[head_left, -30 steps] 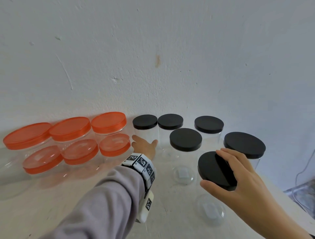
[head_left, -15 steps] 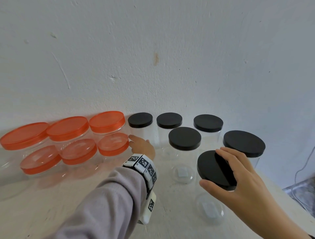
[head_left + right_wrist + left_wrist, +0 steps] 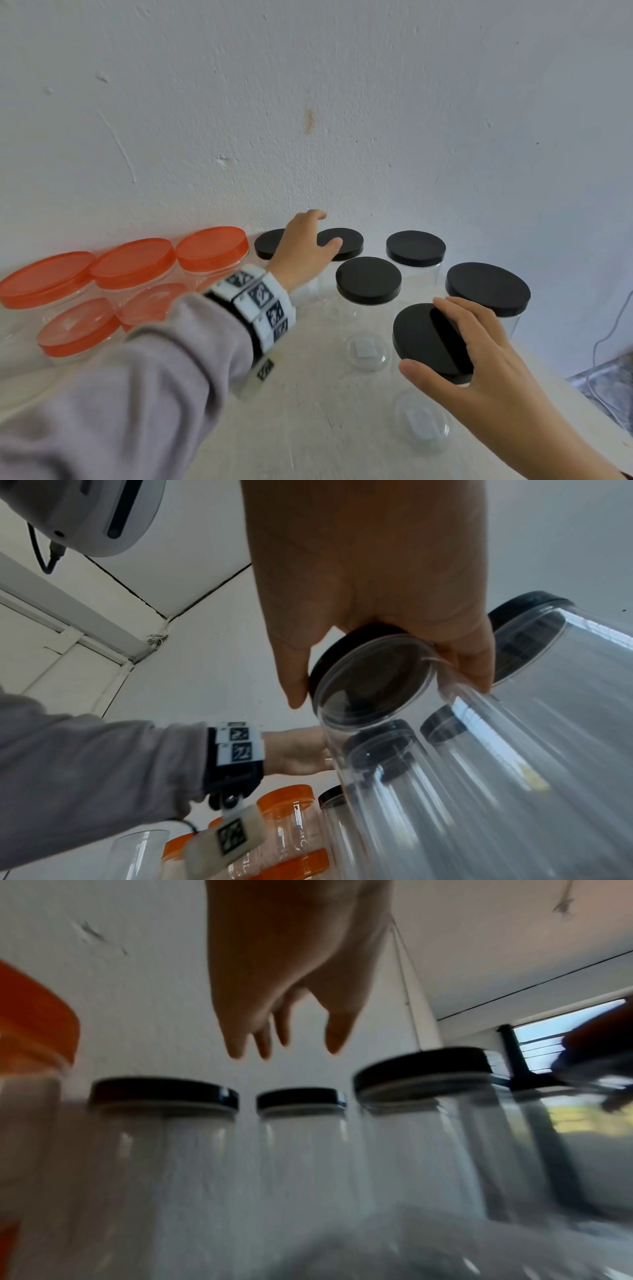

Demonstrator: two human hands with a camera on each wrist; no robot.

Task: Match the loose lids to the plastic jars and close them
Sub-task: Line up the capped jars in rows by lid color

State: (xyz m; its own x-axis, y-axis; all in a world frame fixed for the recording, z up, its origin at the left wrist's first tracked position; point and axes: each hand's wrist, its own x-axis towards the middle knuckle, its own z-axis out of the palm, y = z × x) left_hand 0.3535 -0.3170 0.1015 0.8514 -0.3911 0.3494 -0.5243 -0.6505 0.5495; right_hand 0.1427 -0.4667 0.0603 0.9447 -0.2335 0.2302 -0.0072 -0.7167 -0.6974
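Note:
Several clear plastic jars with black lids stand at the back right; the nearest black lid (image 3: 419,337) sits tilted on its clear jar (image 3: 423,428). My right hand (image 3: 424,335) grips that lid, thumb at its near rim and fingers over its top. From below, the right hand (image 3: 377,688) holds the black lid (image 3: 342,647) on the jar's mouth (image 3: 373,680). My left hand (image 3: 327,230) hovers with relaxed, spread fingers over the two back black lids (image 3: 349,240). In the wrist view the left hand (image 3: 284,1049) holds nothing above the lids (image 3: 301,1096).
Several orange-lidded jars (image 3: 133,258) stand in two rows at the back left, against the white wall (image 3: 308,102). The table's edge (image 3: 582,394) runs down the right side, with a cable (image 3: 603,342) beyond it. Bare tabletop (image 3: 308,428) lies in front.
My left hand has risen from beside the back-left black-lidded jar to above the back lids, fingers spread. The right hand has stayed on the tilted black lid.

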